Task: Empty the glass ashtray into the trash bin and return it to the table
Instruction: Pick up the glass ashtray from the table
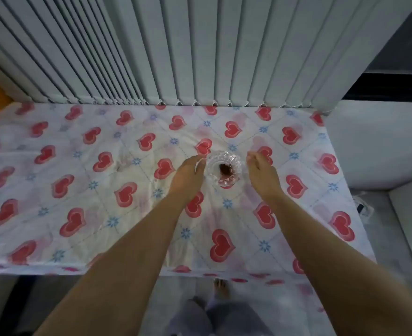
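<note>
A cut-glass ashtray [225,169] stands on the table with the heart-print cloth [83,180], right of the middle. It holds a dark brown clump. My left hand [188,174] lies just left of it, palm down, fingertips touching or almost touching the left rim. To the right of the ashtray my right hand [260,172] hovers with loosely curled fingers, a small gap from the glass. Neither hand has lifted it. No trash bin is in view.
Grey vertical blinds [200,49] hang along the table's far edge. A pale grey surface and a wall [382,146] lie to the right of the table. My bare foot [220,288] and grey trousers show below the near edge.
</note>
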A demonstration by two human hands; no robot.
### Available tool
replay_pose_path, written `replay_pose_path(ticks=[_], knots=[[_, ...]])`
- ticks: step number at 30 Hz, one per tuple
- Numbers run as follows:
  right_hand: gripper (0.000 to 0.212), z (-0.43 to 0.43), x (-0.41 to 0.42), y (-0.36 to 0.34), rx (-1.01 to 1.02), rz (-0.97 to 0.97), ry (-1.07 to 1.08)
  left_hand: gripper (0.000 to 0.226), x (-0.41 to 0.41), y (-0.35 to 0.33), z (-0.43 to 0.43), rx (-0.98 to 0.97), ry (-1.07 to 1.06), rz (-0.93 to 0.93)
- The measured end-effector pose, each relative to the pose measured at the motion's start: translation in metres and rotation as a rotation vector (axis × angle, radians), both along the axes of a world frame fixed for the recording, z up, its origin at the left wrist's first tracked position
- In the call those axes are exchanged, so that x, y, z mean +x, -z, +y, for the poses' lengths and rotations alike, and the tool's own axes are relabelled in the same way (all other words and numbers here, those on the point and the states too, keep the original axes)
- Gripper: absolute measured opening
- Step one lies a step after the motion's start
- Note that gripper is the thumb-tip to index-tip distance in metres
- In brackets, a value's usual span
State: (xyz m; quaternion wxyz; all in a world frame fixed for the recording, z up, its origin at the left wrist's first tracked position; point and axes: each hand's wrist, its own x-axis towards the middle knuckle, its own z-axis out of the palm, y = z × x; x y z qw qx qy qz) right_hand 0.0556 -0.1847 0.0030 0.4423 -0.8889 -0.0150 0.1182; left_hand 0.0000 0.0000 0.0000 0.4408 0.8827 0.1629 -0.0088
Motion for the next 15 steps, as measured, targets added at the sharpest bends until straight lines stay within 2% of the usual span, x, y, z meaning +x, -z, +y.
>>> replay_pose_path(ticks=[4,6,15], knots=[[0.041,0.007,0.012,0.026,0.007,0.025,0.025,0.048,0.014,0.021,-0.004,-0.102,-0.090,0.042],[0.040,0.012,0.019,0.037,-0.003,0.011,0.042,0.049,0.023,0.032,-0.006,-0.202,-0.150,0.004],[0.036,0.021,0.029,0.081,-0.132,-0.198,0.039,0.057,0.053,0.062,-0.023,-0.499,-0.289,-0.113]])
